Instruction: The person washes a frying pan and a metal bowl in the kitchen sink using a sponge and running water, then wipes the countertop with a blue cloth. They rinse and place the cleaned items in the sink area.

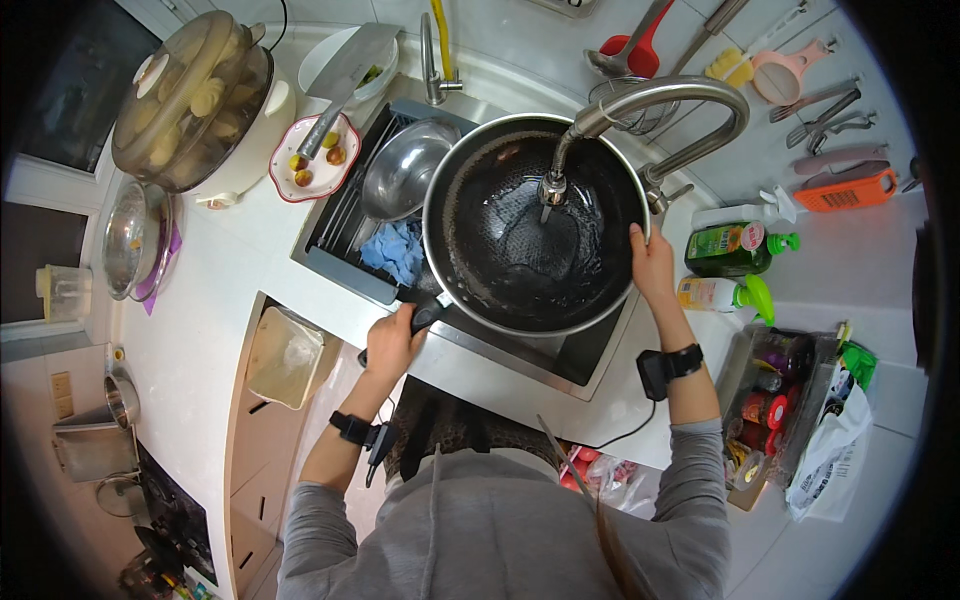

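Note:
A large black wok (480,247) with a honeycomb-textured inside is over the right part of the sink (555,367). My left hand (391,341) is closed around its black handle (427,313). On the opposite side, my right hand (654,262) grips the wok's rim, thumb on top. A curved metal faucet (553,187) reaches over the wok, and water runs from its spout into the bottom. Left of the wok, a stainless steel bowl (409,169) leans in the grey drain basket (341,279), with a crumpled blue cloth (394,251) beside it.
A cleaver (352,64) lies across a white bowl (307,71) and a red-rimmed dish (289,176) at the back left. Beyond them stands a food steamer (202,105). Pump and spray bottles (724,251) line the right side, near a bin of jars (772,405). Utensils hang on the wall.

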Available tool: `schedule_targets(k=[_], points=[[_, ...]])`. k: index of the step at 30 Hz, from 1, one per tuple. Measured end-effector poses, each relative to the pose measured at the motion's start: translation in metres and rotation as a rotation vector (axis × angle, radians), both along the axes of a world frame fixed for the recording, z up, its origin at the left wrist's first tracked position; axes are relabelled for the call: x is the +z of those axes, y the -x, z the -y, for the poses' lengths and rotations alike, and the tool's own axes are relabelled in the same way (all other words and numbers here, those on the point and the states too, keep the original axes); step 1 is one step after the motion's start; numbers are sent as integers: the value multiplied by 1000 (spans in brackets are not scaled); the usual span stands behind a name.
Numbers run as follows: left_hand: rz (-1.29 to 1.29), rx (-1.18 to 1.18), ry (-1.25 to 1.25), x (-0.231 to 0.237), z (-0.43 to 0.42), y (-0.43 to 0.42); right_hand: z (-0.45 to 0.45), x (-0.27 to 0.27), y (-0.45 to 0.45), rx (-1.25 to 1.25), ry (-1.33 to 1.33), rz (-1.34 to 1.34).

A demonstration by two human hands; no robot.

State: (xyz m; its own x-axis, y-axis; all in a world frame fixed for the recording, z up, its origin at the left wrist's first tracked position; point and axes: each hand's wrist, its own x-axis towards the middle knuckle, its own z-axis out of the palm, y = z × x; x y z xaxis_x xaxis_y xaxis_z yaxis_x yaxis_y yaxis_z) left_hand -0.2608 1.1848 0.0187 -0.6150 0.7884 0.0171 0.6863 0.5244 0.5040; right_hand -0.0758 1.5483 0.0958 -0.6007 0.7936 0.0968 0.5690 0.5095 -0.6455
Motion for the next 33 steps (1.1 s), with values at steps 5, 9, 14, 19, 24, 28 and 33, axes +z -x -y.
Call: schedule_targets(k=[5, 9, 14, 19, 24, 28, 33], points=[[212, -53, -4, -15, -17, -11, -4, 50, -11, 20, -147, 242], [381, -141, 125, 8, -17, -5, -14, 53, -20, 49, -97, 446], [335, -257, 272, 68, -14, 24, -43, -22, -61, 61, 330, 510], [-68, -345, 503, 159, -28, 15, 3, -125, -92, -165, 913, 387], [-548, -268, 506, 157, -9, 2, 63, -165, -52, -175, 1111, -331], [-363, -84, 317, 97, 17, 10, 36, -150, -15, -62, 599, -265], [-107, 71, 93, 11, 16, 11, 5, -72, 12, 22, 177, -217]])
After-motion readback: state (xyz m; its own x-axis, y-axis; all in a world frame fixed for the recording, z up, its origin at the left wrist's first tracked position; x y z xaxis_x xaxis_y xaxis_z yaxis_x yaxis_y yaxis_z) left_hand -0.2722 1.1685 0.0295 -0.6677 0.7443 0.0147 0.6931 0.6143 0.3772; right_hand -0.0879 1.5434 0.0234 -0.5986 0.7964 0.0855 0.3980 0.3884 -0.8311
